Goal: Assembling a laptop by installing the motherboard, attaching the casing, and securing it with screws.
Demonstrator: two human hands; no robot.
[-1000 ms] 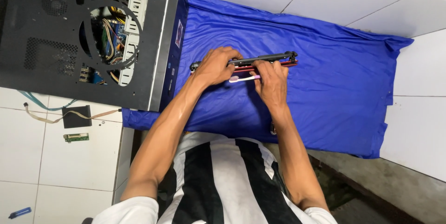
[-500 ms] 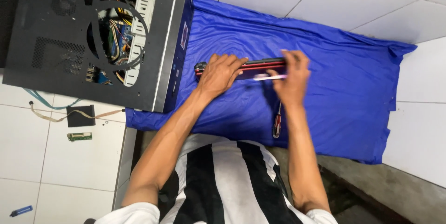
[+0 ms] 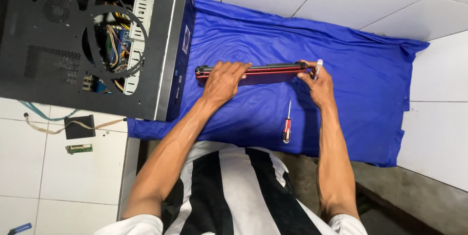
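A blue cloth [image 3: 351, 69] covers the tiled floor before you, an open black computer case [image 3: 58, 45] at its left. On it a red laptop [image 3: 265, 75] stands on edge; your left hand [image 3: 223, 83] clasps it, your right hand [image 3: 319, 86] pinches its end, holding a small white tool [image 3: 318, 66]. A red-handled screwdriver [image 3: 287, 127] lies nearby

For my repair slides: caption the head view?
Both hands, left and right, hold a red laptop on edge over blue cloth.
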